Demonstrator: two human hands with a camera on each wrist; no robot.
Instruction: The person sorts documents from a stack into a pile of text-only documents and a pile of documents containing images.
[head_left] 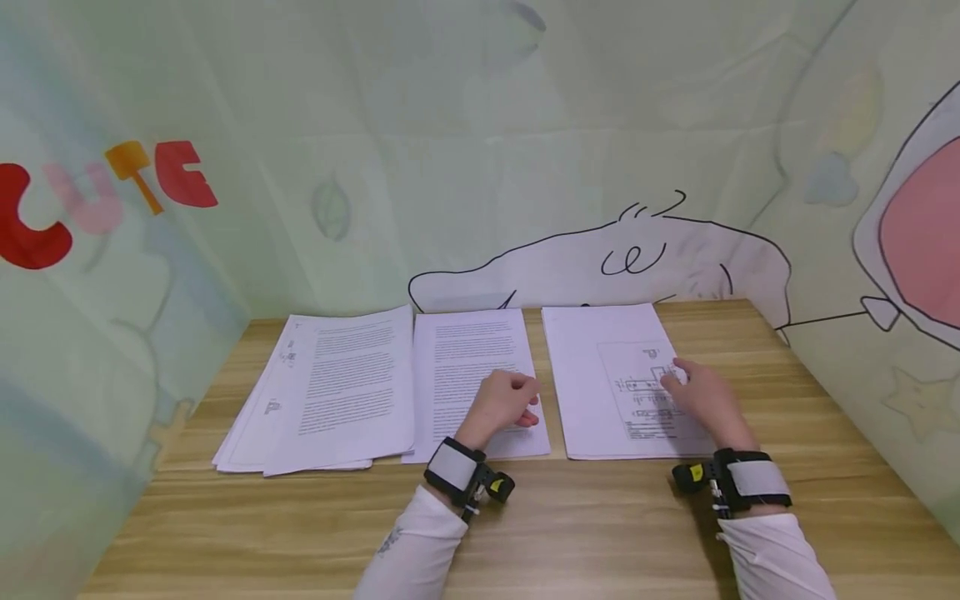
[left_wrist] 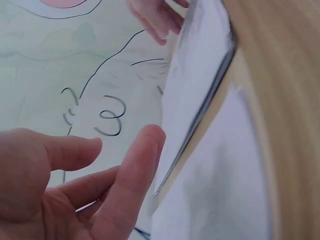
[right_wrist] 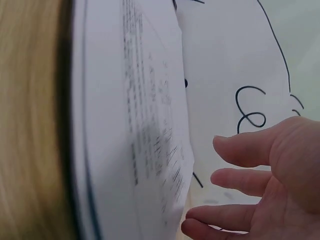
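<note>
Three lots of printed paper lie side by side on the wooden table. My left hand (head_left: 504, 400) hovers over the right part of the middle sheets (head_left: 480, 350), fingers loosely bent and holding nothing. In the left wrist view its thumb and fingers (left_wrist: 131, 180) stand apart with a gap between them. At the right edge of the right stack (head_left: 592, 375), which carries a line drawing on top, is my right hand (head_left: 708, 400). Its thumb and fingers are spread and nothing sits between them in the right wrist view (right_wrist: 250, 185).
The left stack (head_left: 345, 392) is fanned out, with several sheets showing at its left side, and its right edge meets the middle sheets. Bare wood (head_left: 585, 533) shows along the front of the table. A printed cloth backdrop (head_left: 465, 167) rises behind and at both sides.
</note>
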